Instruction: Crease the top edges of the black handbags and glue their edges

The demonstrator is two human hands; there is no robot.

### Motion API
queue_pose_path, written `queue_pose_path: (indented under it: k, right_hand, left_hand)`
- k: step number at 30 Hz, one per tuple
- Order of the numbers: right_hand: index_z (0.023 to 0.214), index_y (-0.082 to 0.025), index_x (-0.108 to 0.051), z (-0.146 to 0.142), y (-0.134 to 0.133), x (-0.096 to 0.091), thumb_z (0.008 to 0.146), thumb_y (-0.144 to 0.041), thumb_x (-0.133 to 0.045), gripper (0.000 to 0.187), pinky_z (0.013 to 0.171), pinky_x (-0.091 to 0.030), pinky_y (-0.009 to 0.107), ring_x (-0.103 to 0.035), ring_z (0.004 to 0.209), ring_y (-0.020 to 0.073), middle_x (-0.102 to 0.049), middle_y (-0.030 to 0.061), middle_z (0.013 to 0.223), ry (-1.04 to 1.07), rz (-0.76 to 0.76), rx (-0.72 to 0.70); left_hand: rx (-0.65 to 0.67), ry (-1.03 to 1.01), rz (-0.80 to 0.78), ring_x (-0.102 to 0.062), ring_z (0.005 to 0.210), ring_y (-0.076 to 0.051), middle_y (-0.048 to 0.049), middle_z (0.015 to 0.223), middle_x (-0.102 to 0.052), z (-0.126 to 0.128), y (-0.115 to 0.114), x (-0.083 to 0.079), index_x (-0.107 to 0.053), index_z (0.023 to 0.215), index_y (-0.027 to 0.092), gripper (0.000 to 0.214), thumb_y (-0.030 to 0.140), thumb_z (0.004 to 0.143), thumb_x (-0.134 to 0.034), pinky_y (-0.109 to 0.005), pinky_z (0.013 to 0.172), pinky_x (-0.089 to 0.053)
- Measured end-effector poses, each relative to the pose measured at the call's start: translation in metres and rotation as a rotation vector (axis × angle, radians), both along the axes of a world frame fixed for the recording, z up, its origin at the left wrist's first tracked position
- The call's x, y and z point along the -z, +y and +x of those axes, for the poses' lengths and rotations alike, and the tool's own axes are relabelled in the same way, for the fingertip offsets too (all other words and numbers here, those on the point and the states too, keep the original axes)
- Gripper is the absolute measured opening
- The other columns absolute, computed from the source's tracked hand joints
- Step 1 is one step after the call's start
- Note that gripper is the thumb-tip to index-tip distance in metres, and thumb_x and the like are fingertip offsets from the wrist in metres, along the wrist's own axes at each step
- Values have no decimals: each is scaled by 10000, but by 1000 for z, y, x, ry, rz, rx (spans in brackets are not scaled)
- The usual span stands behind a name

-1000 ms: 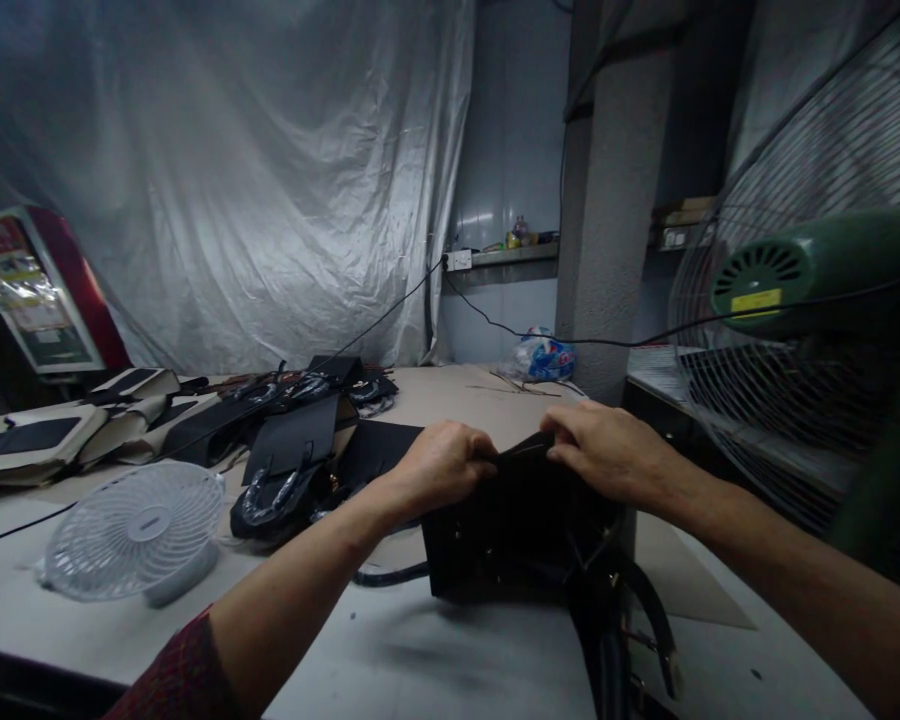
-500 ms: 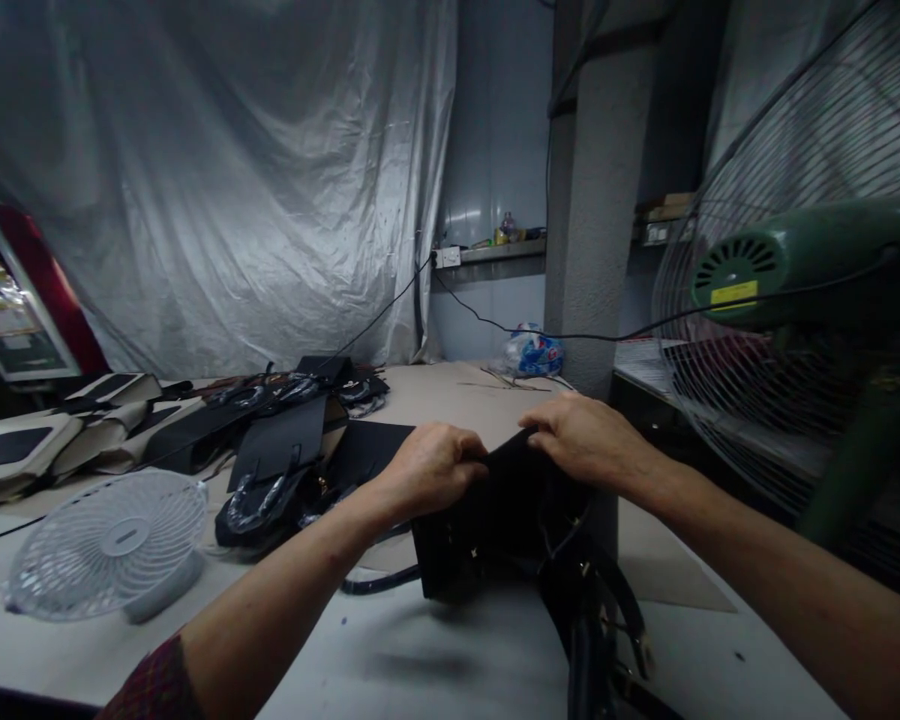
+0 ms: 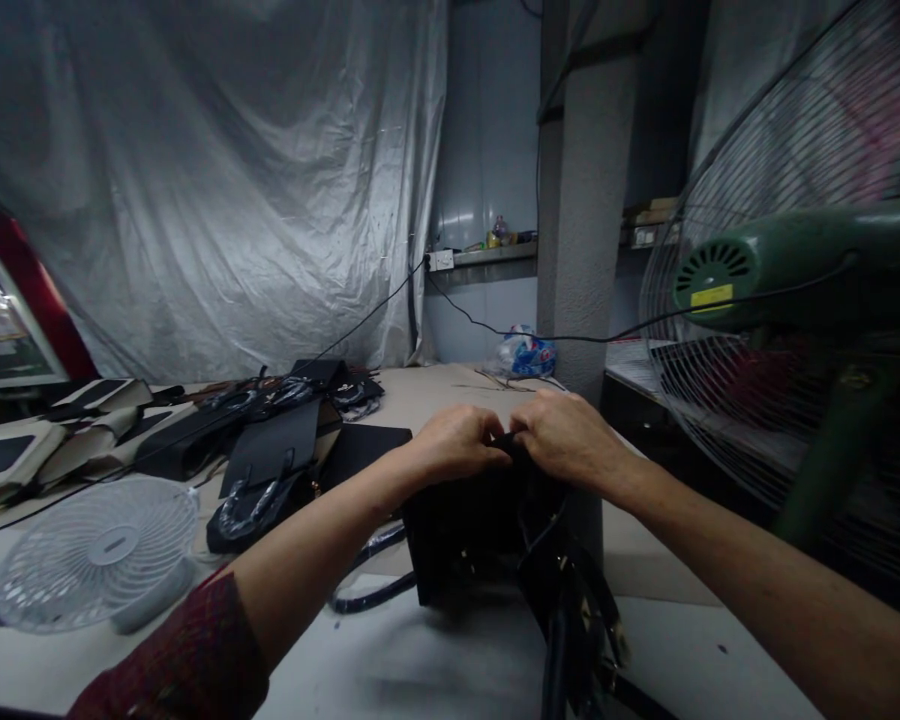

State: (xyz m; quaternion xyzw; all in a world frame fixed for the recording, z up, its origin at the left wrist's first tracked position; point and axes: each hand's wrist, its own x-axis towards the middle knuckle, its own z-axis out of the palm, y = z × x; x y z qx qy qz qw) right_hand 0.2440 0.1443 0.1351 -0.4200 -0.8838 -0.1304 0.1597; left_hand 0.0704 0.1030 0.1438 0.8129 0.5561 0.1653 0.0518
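Observation:
A black handbag [image 3: 457, 530] is held up in front of me over the white table, its dark inside hard to make out. My left hand [image 3: 461, 440] pinches the bag's upper edge. Close beside it, my right hand [image 3: 559, 435] grips the same edge, fingers curled in. Dark straps [image 3: 581, 620] with gold-coloured metal fittings hang from the bag's right side. A rounded handle [image 3: 375, 592] sticks out to its left, resting low near the tabletop.
Left of the bag lie several black handbags [image 3: 270, 470] and cream-and-black bags [image 3: 15, 455]. A small white fan [image 3: 112, 545] stands at the near left. A large green caged fan [image 3: 765, 260] rises at right. Behind are a pillar [image 3: 592, 200] and a blue plastic bag [image 3: 529, 352].
My hands have drawn closer together along the bag's upper edge, the left moving right. The view has shifted slightly, and more of my left sleeve shows.

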Motion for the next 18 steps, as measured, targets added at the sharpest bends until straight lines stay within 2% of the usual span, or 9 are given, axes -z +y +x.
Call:
queue_pose_path:
  k: [4, 9, 14, 18]
  right_hand:
    - [947, -283, -684, 15, 0, -1, 796, -250, -537, 214, 676, -353, 300, -581, 838, 209, -639, 48, 857, 31, -57, 32]
    - [1016, -270, -649, 30, -2, -1, 788, -242, -551, 249, 653, -347, 283, -558, 740, 181, -606, 45, 865, 91, -80, 119]
    - [896, -251, -673, 27, -8, -5, 794, -273, -544, 167, 643, -347, 286, -555, 739, 189, -601, 61, 847, 71, -24, 95]
    - [799, -240, -670, 25, -7, -8, 802, -283, -509, 167, 592, -334, 292, -585, 724, 204, -637, 58, 788, 40, -114, 163]
  left_hand:
    - [23, -14, 3, -595, 709, -151, -13, 763, -696, 9, 13, 3, -722, 875, 194, 194, 271, 749, -597, -229, 589, -385]
    - [8, -50, -1, -593, 717, -155, -14, 774, -693, 9, 13, 8, -709, 860, 198, 187, 287, 738, -598, -232, 589, -389]
    - [-42, -26, 14, -588, 715, -164, -23, 778, -691, 11, 11, 7, -701, 856, 199, 183, 281, 732, -594, -242, 587, -385]
    - [-44, -24, 19, -584, 703, -161, -25, 763, -682, 14, 9, 6, -696, 828, 194, 158, 260, 728, -592, -243, 578, -377]
